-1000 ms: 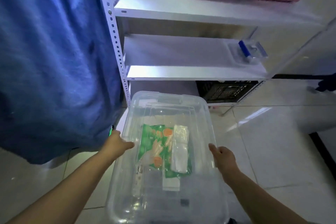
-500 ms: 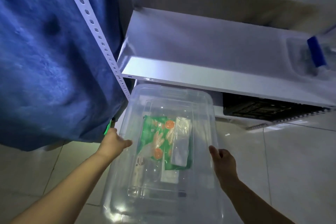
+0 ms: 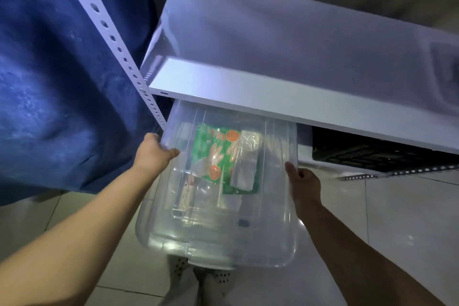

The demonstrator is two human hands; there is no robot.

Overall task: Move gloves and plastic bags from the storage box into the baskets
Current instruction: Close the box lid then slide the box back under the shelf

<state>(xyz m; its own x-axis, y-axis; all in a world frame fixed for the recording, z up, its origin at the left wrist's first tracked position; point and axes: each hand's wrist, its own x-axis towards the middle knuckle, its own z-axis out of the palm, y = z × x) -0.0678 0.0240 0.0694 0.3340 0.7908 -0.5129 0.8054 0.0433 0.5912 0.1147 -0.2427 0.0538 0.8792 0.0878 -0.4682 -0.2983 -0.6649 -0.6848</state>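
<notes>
**Clear storage box held at the shelf edge**

Both hands carry a lidded clear storage box (image 3: 218,206). Left hand (image 3: 152,155) grips its left rim, thumb on the lid. Right hand (image 3: 303,186) holds the right rim, fingers curled round the edge. Far end of the box sits under the front lip of a white shelf (image 3: 285,104). Inside: green glove packet (image 3: 216,156), with a clear plastic bag bundle (image 3: 244,159) lying on its right side. Blue fabric (image 3: 57,69) hangs left of the perforated upright (image 3: 119,49). Black crate (image 3: 372,154) under the shelf, right.

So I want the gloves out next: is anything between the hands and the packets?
Yes. The storage box seems closed by a clear lid over the green glove packet; both hands grip its sides.
</notes>
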